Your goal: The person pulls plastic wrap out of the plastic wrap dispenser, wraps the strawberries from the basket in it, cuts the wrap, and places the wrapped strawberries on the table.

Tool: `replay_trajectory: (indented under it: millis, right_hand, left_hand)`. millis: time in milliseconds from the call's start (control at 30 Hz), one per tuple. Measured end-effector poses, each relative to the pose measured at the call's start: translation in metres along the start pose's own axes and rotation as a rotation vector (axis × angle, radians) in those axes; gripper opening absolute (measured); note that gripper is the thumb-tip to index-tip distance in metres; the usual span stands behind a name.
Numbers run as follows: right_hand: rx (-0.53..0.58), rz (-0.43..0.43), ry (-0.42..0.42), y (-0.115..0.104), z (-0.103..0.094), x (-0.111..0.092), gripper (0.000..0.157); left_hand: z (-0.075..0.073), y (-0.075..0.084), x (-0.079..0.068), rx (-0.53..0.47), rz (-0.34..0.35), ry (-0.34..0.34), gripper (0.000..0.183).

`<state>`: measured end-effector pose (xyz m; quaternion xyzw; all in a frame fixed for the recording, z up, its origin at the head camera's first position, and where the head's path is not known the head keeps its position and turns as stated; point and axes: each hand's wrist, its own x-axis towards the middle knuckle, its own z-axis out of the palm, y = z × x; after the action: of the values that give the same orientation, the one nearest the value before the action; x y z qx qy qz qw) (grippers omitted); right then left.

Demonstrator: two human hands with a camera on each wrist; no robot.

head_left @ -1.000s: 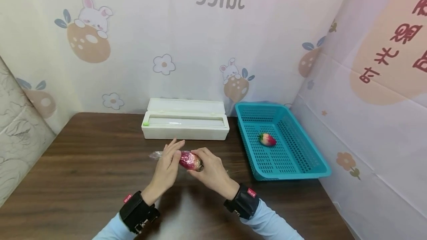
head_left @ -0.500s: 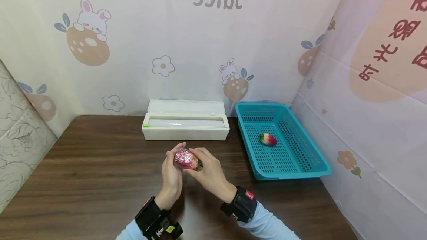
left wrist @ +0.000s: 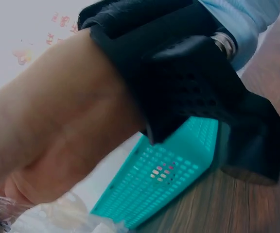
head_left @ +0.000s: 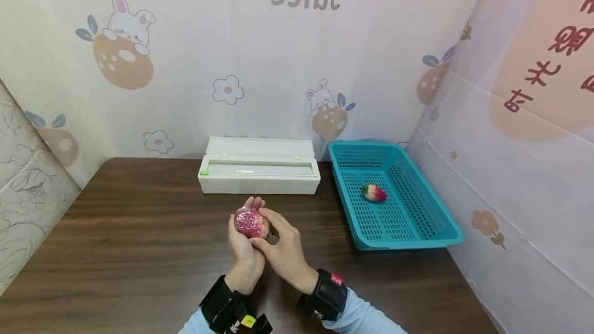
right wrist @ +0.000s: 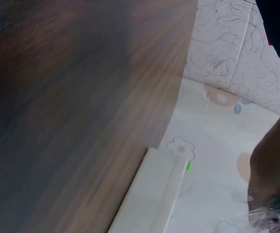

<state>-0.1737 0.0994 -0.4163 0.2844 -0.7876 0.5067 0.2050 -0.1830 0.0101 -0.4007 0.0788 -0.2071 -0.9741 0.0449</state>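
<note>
A red and pale strawberry (head_left: pixel 252 222) wrapped in shiny clear film is held between both hands above the table in the head view. My left hand (head_left: pixel 246 259), palm up, cups it from below and the left, its fingertips showing beyond the far side. From the right, my right hand (head_left: pixel 289 254) pinches it with thumb and fingers. Loose clear film (left wrist: pixel 67 213) shows by the hand at the bottom of the left wrist view. Crinkled film (right wrist: pixel 271 218) and a bit of green appear at the lower right of the right wrist view.
A white cling film box (head_left: pixel 260 184), lid raised, stands at the table's back edge. Right of it is a teal basket (head_left: pixel 410 244) holding another strawberry (head_left: pixel 374 193). Printed curtains hang behind the dark wooden table (head_left: pixel 130 241) and along its right side.
My left hand has turned from flat and upright beside the strawberry to palm up beneath it. The strawberry has shifted slightly left, and the film tail at its left end no longer shows.
</note>
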Motion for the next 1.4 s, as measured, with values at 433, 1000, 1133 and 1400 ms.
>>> replay_trajectory:
  millis: [433,1000,1133,1400]
  right_hand:
    - [-0.082,-0.152,-0.030,0.000,-0.005,-0.001,0.057]
    - [-0.172,-0.305,-0.566,0.015,-0.038,0.008,0.053]
    - [-0.190,-0.399,-0.601,0.017,-0.038,0.008,0.050]
    - [-0.209,-0.489,-0.646,0.020,-0.040,0.004,0.050]
  left_hand:
    - [-0.015,0.009,-0.009,-0.229,-0.265,-0.342,0.048]
    - [-0.042,0.053,0.007,0.344,-0.825,-0.548,0.048]
    - [-0.041,0.047,0.002,0.330,-0.851,-0.487,0.048]
    - [-0.048,0.038,-0.002,0.203,-0.959,-0.487,0.049]
